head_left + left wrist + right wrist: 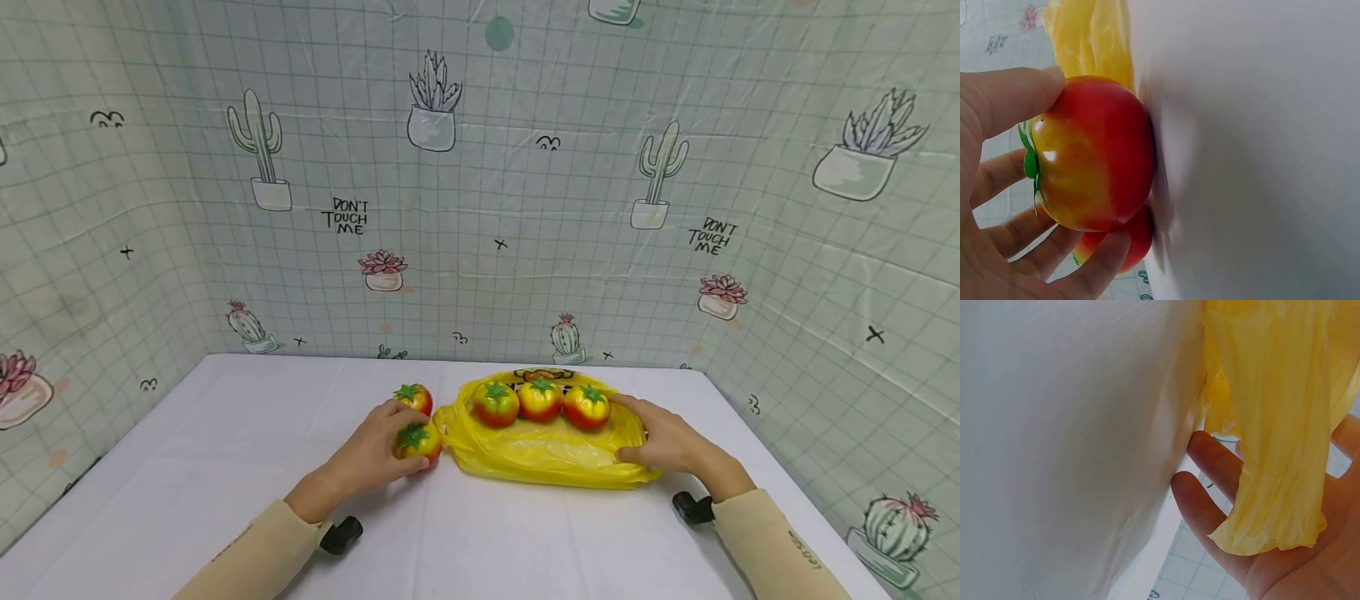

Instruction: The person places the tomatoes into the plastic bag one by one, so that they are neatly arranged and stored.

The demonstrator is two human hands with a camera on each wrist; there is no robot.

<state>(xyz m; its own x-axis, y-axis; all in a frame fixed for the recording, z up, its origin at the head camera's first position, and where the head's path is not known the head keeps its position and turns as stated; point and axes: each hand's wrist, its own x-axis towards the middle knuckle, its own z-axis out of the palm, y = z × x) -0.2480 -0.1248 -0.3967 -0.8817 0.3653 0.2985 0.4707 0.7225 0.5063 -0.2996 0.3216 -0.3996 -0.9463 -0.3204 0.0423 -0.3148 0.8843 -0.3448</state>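
My left hand grips a red-and-yellow tomato with a green star-shaped stem top, thumb on one side and fingers on the other. Just behind it sits a second tomato, partly covered by my fingers. In the left wrist view the held tomato is right against the white cloth. A yellow plastic bag lies to the right, with three tomatoes in a row at its opening. At the bag's right end is my right hand, fingers spread, a gathered yellow flap hanging across its palm.
A white cloth covers the table. Behind and on both sides stands a grid-patterned curtain printed with cacti and potted plants. Black wrist cameras sit under both sleeves.
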